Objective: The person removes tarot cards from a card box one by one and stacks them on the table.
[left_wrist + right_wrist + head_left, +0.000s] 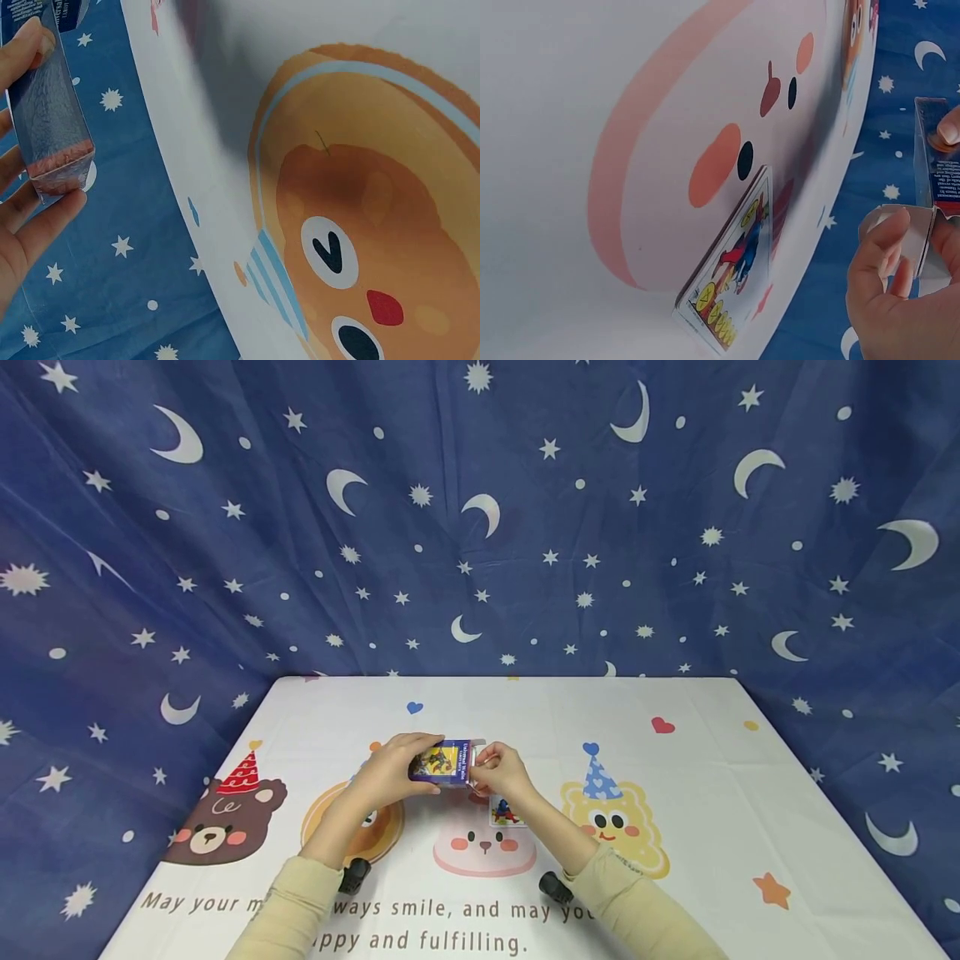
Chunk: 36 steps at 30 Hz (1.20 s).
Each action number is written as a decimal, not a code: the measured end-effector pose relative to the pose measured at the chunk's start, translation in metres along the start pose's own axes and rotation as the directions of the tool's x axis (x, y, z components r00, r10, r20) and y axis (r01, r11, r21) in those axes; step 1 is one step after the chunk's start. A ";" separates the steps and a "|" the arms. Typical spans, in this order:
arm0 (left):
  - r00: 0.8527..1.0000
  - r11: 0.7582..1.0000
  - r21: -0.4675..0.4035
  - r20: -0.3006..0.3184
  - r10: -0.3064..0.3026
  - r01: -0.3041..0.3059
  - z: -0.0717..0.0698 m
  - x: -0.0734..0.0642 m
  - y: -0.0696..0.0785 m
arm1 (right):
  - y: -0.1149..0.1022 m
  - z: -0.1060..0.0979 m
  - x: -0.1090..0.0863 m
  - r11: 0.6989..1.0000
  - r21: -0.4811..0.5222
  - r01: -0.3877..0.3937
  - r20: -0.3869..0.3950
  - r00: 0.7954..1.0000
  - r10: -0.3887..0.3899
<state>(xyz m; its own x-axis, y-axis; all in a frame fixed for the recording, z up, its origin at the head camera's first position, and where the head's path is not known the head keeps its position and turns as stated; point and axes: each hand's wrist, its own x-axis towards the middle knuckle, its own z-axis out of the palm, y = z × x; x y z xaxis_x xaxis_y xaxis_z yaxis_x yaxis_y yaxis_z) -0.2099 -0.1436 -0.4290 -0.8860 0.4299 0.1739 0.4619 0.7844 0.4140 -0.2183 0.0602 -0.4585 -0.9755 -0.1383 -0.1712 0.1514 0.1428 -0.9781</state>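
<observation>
My left hand grips a blue tarot card box by its left end, above the table. In the left wrist view the thumb lies on one face of the box and a finger supports its lower end. At the other end of the box my right hand pinches the white end flap, which stands folded out. A stack of tarot cards lies face up on the cloth below the right hand, touched by neither hand. The inside of the box is hidden.
A white tablecloth printed with cartoon animals, hearts and lettering covers the table. Behind and beside it hangs a blue curtain with moons and stars. Each wrist wears a small black camera.
</observation>
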 end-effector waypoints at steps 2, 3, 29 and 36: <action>1.000 1.000 -0.005 0.000 0.008 -0.008 0.000 0.000 0.000 | 0.000 0.000 -0.001 1.000 -0.012 0.009 0.001 1.000 -0.009; 1.000 1.000 -0.004 -0.002 0.010 -0.010 0.001 0.000 0.000 | 0.000 0.000 -0.001 1.000 -0.013 0.008 0.002 1.000 -0.008; 1.000 1.000 -0.001 -0.015 0.010 -0.010 0.001 -0.002 -0.002 | -0.013 -0.022 -0.005 0.987 0.049 -0.151 0.088 0.985 0.147; 1.000 1.000 -0.004 -0.019 0.007 -0.007 0.002 -0.007 -0.005 | -0.011 -0.030 -0.007 0.979 0.083 -0.187 0.103 0.979 0.178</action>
<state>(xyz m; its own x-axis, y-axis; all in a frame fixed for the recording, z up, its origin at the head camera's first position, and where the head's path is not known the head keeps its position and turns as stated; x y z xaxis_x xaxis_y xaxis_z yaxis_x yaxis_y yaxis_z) -0.2061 -0.1495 -0.4337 -0.8833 0.4270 0.1934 0.4680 0.7794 0.4165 -0.2182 0.0893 -0.4426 -0.9112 -0.2112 -0.3537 0.3435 0.0847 -0.9353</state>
